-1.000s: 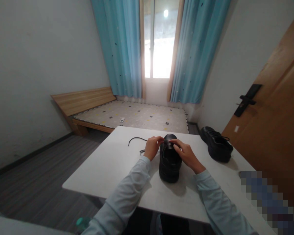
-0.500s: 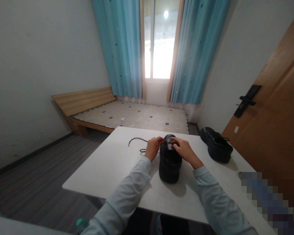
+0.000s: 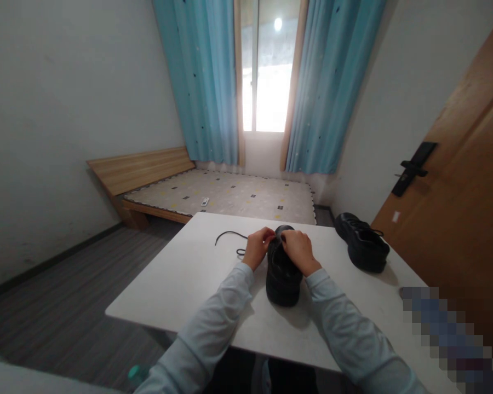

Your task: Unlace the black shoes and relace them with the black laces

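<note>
A black shoe (image 3: 284, 284) stands on the white table (image 3: 176, 279), its heel toward me and its toe away. At the left side of its lacing area, my left hand (image 3: 258, 247) has its fingers pinched; what they hold is too small to make out. My right hand (image 3: 299, 249) reaches over the shoe's opening, fingers closed at the lacing area close to my left hand, and whatever is between them is hidden. A loose black lace (image 3: 230, 232) curves over the tabletop to the left of the shoe and runs behind my left hand.
Another black shoe (image 3: 366, 249) with laces stands at the table's right edge. Beyond the table is a bed (image 3: 246, 189) with a small white remote (image 3: 205, 202) on it. A wooden door (image 3: 456, 191) is on the right, and a pixelated patch covers the lower right.
My right hand has moved left across the shoe, nearer my left hand, and now covers the part of the tongue that was visible before. My left hand has hardly moved.
</note>
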A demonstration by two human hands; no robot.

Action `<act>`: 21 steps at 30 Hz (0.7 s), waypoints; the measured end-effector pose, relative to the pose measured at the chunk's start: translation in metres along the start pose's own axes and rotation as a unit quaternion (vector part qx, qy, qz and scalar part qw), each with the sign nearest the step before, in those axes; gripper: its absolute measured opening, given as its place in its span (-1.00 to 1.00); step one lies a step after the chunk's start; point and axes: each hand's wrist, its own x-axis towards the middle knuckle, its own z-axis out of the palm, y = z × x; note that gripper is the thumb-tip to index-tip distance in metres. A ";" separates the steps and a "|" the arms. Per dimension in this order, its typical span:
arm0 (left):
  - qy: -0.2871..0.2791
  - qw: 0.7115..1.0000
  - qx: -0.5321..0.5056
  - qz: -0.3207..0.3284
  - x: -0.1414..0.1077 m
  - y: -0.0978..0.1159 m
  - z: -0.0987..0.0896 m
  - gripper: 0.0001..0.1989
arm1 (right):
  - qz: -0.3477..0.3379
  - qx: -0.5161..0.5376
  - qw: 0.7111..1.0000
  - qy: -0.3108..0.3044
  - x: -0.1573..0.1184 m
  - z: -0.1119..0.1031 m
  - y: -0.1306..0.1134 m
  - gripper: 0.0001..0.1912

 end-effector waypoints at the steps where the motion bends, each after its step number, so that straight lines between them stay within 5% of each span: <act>1: 0.000 1.000 0.001 0.002 0.000 0.000 0.000 -0.93 | 0.001 -0.002 1.000 0.005 0.000 0.000 0.000 -0.72; 11: -0.055 0.996 -0.057 0.051 -0.001 0.006 0.003 -0.73 | 0.024 0.125 0.987 0.099 -0.005 0.002 0.004 -0.85; 16: -0.080 0.993 -0.086 0.015 0.001 0.008 0.005 -0.69 | 0.004 0.294 0.940 0.173 -0.003 0.012 0.015 -0.85; 21: -0.079 0.991 -0.109 -0.020 0.005 0.006 0.005 -0.75 | -0.024 0.420 0.893 0.159 0.003 0.018 0.022 -0.80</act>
